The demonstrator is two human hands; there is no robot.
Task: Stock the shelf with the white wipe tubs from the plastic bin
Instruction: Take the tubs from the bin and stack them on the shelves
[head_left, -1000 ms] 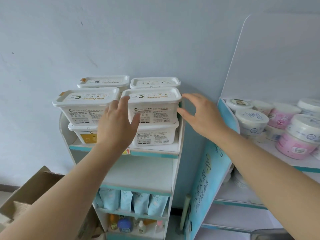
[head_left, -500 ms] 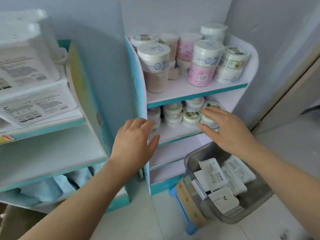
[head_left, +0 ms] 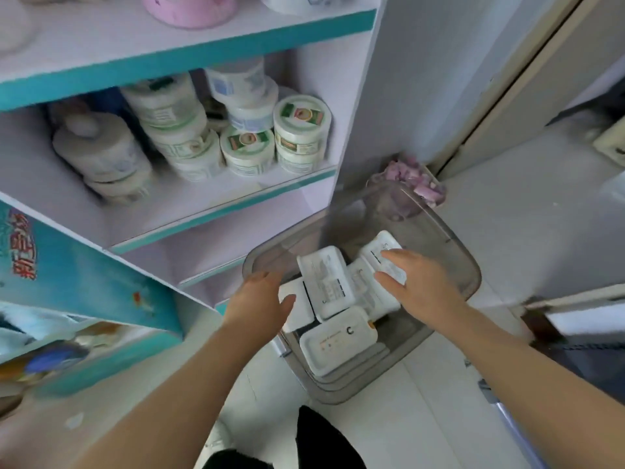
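Directly beneath both hands (head_left: 262, 304) (head_left: 422, 291), tubs (head_left: 326, 286) fill the bin (head_left: 351, 384).

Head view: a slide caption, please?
Left hand and right hand reach into the clear plastic bin of white rectangular wipe tubs.

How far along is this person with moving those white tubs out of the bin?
Done: cannot tell; the shelves in view hold only round jars. In hand: both hands reach into the plastic bin; the right hand rests open on a white tub, the left hand hovers by the leftmost tub, neither gripping. Left: about five tubs lie in the bin.
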